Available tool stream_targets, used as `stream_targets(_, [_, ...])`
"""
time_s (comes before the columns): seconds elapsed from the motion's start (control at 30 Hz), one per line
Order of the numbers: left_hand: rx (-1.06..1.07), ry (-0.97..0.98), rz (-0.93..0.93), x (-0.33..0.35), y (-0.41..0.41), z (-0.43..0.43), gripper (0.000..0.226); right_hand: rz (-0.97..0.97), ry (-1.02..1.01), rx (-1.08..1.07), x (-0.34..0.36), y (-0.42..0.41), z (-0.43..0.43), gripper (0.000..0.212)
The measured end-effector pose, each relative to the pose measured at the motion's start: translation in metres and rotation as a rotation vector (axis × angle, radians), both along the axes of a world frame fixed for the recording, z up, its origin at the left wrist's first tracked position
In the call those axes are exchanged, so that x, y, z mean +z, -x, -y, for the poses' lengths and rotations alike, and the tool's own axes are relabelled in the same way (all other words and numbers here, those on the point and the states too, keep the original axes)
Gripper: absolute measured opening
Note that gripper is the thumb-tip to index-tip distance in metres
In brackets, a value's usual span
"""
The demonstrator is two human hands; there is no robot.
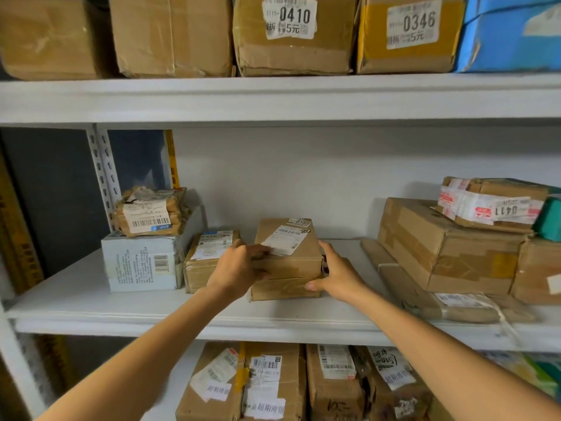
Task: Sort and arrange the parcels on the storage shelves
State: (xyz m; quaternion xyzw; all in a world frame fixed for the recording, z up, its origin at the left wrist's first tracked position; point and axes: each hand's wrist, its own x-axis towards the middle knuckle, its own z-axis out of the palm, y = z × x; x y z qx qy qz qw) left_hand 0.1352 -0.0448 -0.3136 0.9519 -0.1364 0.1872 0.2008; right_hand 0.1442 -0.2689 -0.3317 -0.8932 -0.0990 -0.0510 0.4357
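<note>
The middle box (287,259) is matt brown cardboard with glossy tape. Its paper label (285,240) is smooth and white. At nine o'clock, the white-painted metal shelf (76,299) looks matt.

Soft, even indoor light fills the view, brightest on the pale back wall (303,177). Parcels cast faint, diffuse shadows leftward onto it. The dark gap (54,202) at left stays dim. Wide-angle distortion bows the shelf edges (273,98) near the corners. Fine label print looks slightly soft; glare is mild.
</note>
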Motion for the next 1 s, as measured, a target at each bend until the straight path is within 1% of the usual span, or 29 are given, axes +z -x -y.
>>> stream_targets(0.03, [-0.003, -0.054, -0.001, 0.005, 0.0, 0.002, 0.057, 0.0, 0.064, 0.0, 0.003, 0.003, 0.004, 0.093])
stream_targets(0.07, [-0.005, -0.097, -0.002, 0.01, 0.001, 0.005, 0.057, 0.014, 0.152, -0.005, 0.007, 0.007, 0.009, 0.097])
stream_targets(0.13, [-0.013, -0.124, -0.019, 0.023, 0.003, 0.012, 0.057, 0.05, 0.369, -0.016, 0.016, 0.014, 0.02, 0.111])
stream_targets(0.17, [-0.018, -0.122, -0.028, 0.029, 0.004, 0.017, 0.058, 0.07, 0.479, -0.013, 0.021, 0.02, 0.025, 0.113])
stream_targets(0.23, [-0.043, -0.136, -0.035, 0.042, 0.007, 0.03, 0.06, 0.094, 0.662, 0.002, 0.031, 0.029, 0.036, 0.108])
stream_targets(0.27, [-0.062, -0.148, -0.04, 0.047, 0.008, 0.038, 0.061, 0.103, 0.716, 0.015, 0.036, 0.033, 0.043, 0.103])
stream_targets(0.33, [-0.096, -0.196, -0.051, 0.056, 0.01, 0.057, 0.06, 0.115, 0.789, 0.03, 0.049, 0.043, 0.057, 0.088])
stream_targets(0.4, [-0.132, -0.233, -0.061, 0.063, 0.01, 0.078, 0.058, 0.115, 0.854, 0.016, 0.066, 0.056, 0.072, 0.084])
stream_targets(0.57, [-0.231, -0.253, -0.113, 0.079, 0.009, 0.134, 0.056, 0.068, 0.838, -0.103, 0.101, 0.095, 0.119, 0.082])
stream_targets(0.7, [-0.334, -0.227, -0.103, 0.086, 0.012, 0.185, 0.053, 0.048, 0.795, -0.218, 0.116, 0.136, 0.163, 0.072])
stream_targets(0.8, [-0.412, -0.196, -0.086, 0.088, 0.02, 0.225, 0.052, 0.033, 0.825, -0.364, 0.117, 0.165, 0.2, 0.076])
stream_targets(0.9, [-0.473, -0.12, -0.093, 0.092, 0.028, 0.252, 0.043, -0.002, 0.824, -0.463, 0.116, 0.182, 0.228, 0.08])
stream_targets(1.0, [-0.513, -0.125, -0.075, 0.096, 0.03, 0.27, 0.045, 0.016, 0.839, -0.544, 0.12, 0.187, 0.249, 0.077])
